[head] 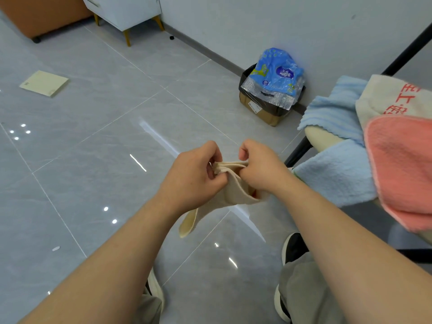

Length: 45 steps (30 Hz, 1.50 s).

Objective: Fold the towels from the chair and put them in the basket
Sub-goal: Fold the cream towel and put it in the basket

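A small cream towel (233, 190) hangs folded in the air over the floor, its lower end drooping to the left. My left hand (194, 176) pinches its stacked top edges on the left, and my right hand (259, 169) pinches the same edges on the right. At the right stands the chair (320, 136), with a light blue towel (336, 113), a cream towel with red print (392, 97) and a pink towel (404, 164) draped over it. No basket is in view.
A cardboard box (259, 111) lined with a black bag holds a blue plastic pack (275, 73) by the wall. A pale booklet (44, 83) lies on the grey tiled floor at left. A white cabinet (126, 10) stands far back. My shoes show below.
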{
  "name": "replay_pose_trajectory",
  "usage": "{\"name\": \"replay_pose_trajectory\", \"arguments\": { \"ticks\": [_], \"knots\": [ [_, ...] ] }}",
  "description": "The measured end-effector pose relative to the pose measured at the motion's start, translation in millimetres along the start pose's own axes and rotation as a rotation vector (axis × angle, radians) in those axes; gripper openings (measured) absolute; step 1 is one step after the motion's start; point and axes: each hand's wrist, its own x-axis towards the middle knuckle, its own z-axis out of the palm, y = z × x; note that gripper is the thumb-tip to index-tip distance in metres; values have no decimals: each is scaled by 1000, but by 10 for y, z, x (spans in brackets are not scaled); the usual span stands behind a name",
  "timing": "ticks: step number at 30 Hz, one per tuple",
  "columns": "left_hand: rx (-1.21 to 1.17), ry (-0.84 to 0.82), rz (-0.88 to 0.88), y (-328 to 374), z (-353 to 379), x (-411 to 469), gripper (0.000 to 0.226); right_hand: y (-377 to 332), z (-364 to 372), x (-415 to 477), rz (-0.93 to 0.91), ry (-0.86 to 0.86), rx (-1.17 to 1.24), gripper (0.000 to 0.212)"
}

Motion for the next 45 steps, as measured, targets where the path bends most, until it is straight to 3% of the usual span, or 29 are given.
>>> {"name": "replay_pose_trajectory", "arguments": {
  "ticks": [4,9,14,27,32,37,39,45],
  "knots": [
    [40,-79,29,8,-33,-15,19,90,-44,28,254,-66,-113,24],
    [70,-188,23,-39,-35,-38,19,149,-124,81,366,18,-38,28],
    [50,-189,21,-51,-34,-45,18,130,-145,64,358,-70,-129,11],
    [65,-85,-84,-189,-165,-18,18,-18,-236,4,158,-82,-63,46],
    [76,-141,-9,-144,-90,-46,18,22,-119,52,210,-109,-166,20],
    [61,-164,13,-115,-60,-56,18,106,-66,61,226,-27,-276,24],
    [58,-161,6,-115,-68,-52,18,104,-81,70,218,-51,-335,15],
    [66,-185,-1,-101,-63,-55,19,77,-72,105,270,-96,-346,17]
  ]
}}
